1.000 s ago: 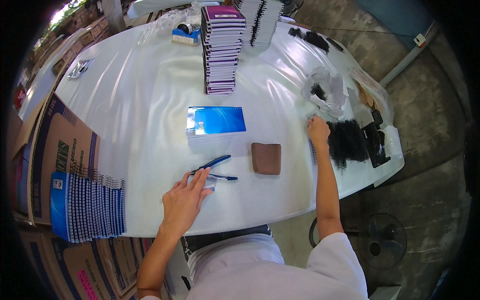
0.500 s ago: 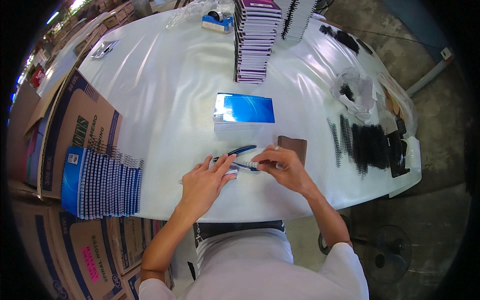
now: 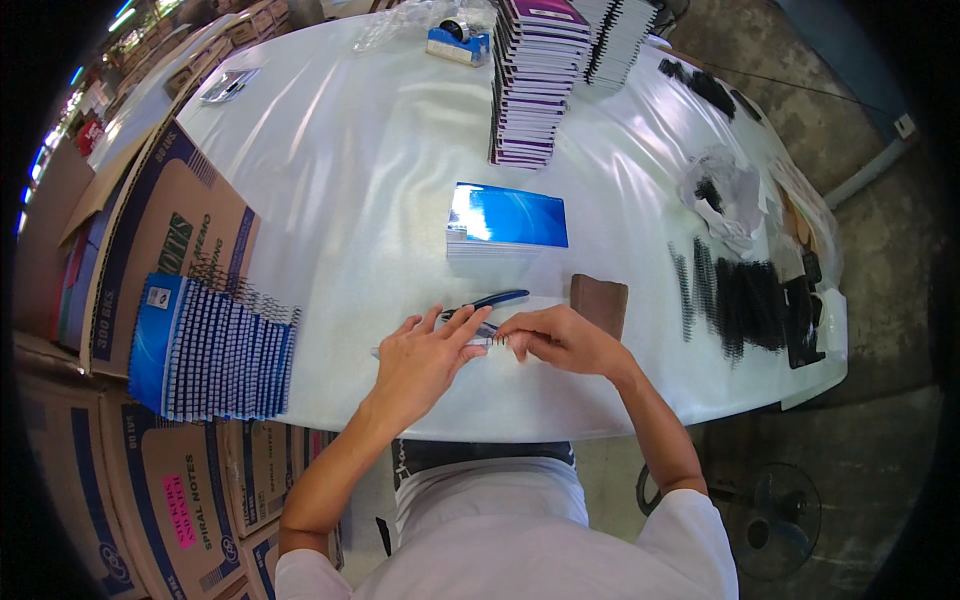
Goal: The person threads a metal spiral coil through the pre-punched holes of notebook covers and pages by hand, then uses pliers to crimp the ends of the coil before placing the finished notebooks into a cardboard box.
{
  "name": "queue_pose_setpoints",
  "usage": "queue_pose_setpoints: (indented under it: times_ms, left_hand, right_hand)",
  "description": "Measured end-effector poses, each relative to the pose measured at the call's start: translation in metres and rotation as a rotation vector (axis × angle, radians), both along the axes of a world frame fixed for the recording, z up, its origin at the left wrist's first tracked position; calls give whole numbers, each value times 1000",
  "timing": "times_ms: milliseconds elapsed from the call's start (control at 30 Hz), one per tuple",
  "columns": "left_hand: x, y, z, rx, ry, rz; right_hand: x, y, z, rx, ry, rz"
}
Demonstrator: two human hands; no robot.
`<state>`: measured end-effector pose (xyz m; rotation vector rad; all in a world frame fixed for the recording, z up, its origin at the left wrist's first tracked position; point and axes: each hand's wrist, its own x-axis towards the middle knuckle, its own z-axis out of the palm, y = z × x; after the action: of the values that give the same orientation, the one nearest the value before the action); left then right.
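Both hands meet over a white pad at the table's near edge: the left hand (image 3: 425, 355) lies open on it, the right hand (image 3: 560, 340) pinches a black spiral (image 3: 492, 341) at its edge. Binding looks barely begun; pliers (image 3: 490, 300) wait just beyond the fingers, more spirals (image 3: 745, 305) right of the right hand

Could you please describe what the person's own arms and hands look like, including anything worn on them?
Both forearms are bare, entering from the lower edge. The left hand and right hand wear no gloves; no rings or watch can be made out. A short white sleeve covers the right upper arm, part of a white T-shirt.
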<state>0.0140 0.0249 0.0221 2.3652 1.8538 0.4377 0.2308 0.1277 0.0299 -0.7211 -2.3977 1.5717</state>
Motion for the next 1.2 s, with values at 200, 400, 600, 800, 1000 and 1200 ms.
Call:
queue_pose_setpoints:
  times_ms: [200,400,600,800,1000,1200]
  left_hand:
    - [3,0,-2,27,-40,-3]
    - [9,0,0,-75,46,-64]
    - [-3,-5,20,-379,107,-219]
    - [-4,-10,8,-105,1,-155]
    - [-12,-12,8,-88,-54,-2]
    - [-17,-9,6,-49,-79,-9]
  right_hand:
    - [-4,-25,6,458,-52,-141]
    - [-5,-35,9,501,-49,-96]
    - [70,13,15,754,-443,-133]
    - [82,38,23,98,-130,-111]
    - [2,17,7,-164,-62,158]
    - [-1,20,2,-226,163,160]
